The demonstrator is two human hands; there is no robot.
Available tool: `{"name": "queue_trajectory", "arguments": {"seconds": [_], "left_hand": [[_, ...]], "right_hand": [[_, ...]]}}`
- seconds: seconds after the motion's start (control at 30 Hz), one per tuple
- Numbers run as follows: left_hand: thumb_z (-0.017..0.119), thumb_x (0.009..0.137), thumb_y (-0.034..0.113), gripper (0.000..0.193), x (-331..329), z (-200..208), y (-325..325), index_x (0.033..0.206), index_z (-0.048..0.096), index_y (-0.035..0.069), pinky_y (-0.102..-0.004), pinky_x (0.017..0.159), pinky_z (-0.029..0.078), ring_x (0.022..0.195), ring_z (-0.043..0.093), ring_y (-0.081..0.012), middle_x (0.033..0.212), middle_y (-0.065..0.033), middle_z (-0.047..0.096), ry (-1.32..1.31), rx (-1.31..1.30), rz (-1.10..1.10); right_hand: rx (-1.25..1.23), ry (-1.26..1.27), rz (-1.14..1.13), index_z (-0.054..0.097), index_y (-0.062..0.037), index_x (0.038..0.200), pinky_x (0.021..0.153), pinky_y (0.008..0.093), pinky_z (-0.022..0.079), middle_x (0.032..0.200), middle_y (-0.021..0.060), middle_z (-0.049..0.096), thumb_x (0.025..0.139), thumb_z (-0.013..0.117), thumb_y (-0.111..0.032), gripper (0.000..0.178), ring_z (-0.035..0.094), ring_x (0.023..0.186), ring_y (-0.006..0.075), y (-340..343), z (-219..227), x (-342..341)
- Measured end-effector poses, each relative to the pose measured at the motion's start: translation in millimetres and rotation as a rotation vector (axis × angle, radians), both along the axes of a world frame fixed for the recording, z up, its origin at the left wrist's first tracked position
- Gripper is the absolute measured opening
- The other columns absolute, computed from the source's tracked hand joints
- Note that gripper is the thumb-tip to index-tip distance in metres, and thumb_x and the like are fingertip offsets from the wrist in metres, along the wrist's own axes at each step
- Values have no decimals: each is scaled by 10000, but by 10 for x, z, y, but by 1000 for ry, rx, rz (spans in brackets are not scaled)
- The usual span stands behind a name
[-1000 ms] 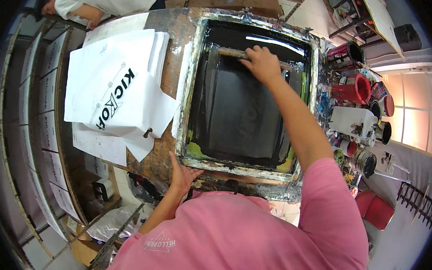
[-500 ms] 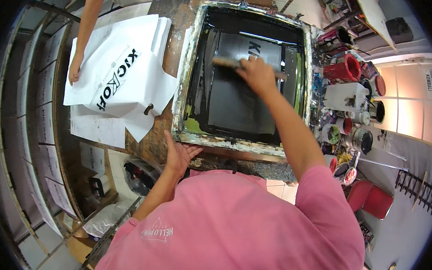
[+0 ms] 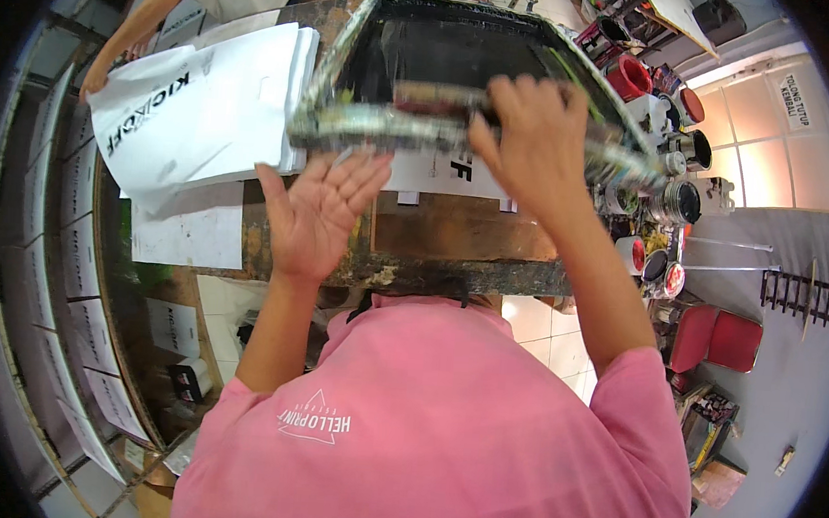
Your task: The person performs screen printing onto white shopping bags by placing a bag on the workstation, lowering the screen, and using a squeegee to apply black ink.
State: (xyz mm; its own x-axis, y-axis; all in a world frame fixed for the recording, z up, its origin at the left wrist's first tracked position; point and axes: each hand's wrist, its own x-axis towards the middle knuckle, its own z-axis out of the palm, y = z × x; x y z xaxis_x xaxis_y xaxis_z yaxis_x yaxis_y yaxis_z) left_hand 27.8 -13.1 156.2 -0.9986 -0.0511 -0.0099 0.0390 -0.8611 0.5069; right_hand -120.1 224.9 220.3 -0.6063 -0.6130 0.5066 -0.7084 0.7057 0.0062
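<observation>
A screen printing frame with a dark, ink-covered mesh is tilted up, its near edge raised off the wooden table. My left hand is open, palm up and fingers spread, with the fingertips at the frame's near left edge. My right hand is closed on a wooden-handled squeegee over the near part of the frame; motion blurs both. Under the raised edge lies a white sheet with black print, mostly hidden by the frame.
Left of the frame lies a stack of printed white sheets; a co-worker's hand holds the top one's corner. Ink pots, including a red can, crowd the right side. A drying rack stands far left, a red chair lower right.
The frame's near edge has risen from the table, uncovering part of the white sheet. My right hand brought the squeegee nearer; my left hand moved up. The co-worker's hand shifted the top sheet left.
</observation>
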Motion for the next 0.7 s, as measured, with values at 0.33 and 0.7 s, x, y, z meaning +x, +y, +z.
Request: {"name": "queue_trajectory", "arguments": {"seconds": [0.33,0.7], "left_hand": [[411,896,843,1042,-120,-1865,75,1638,268,126,-753,1156,-15,1555,45,-508,1655,-352,119,-301,-2449,64],[386,828,920,1171,-104,-2095,151,1624,277,67,-764,1145,-88,1581,62,-423,1697,-236,144,-322,-2507,18]], "right_hand": [[-113,175,-25,686,-97,914,855,471,395,799,51,655,858,664,-414,323,641,786,259,-160,309,-394],[-77,119,-26,701,-69,1020,869,477,391,874,74,684,855,672,-370,345,656,854,286,-229,545,-527]]}}
